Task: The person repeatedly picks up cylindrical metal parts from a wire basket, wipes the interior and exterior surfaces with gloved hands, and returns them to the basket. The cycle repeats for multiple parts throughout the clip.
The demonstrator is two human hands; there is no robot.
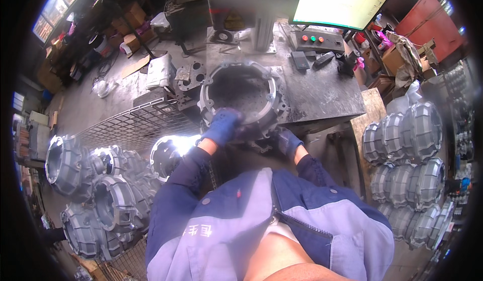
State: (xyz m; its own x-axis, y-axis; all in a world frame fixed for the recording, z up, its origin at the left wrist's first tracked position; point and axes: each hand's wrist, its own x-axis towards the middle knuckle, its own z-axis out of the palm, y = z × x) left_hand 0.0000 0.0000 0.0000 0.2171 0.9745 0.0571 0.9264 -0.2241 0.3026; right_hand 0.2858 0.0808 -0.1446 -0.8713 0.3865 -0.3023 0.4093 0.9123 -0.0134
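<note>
A large ring-shaped cast metal housing [272,92], grey with bolt lugs around its rim, sits on the near edge of the metal workbench [322,95]. My left hand [222,125], in a blue glove, is closed over the near left part of its rim, fingers reaching toward the opening. Lower down, at the housing's near right side, my right hand [288,142] grips the edge in a dark blue glove; its fingertips are partly lost in shadow. A flat metal plate with round holes [191,75] lies left of the housing.
Behind the housing stands a machine head on a column [232,7]. A control box with coloured buttons [317,40] and a lit monitor [337,4] are at the back right. Similar housings are piled left [118,200] beside a wire mesh [136,125] and stacked right [425,130].
</note>
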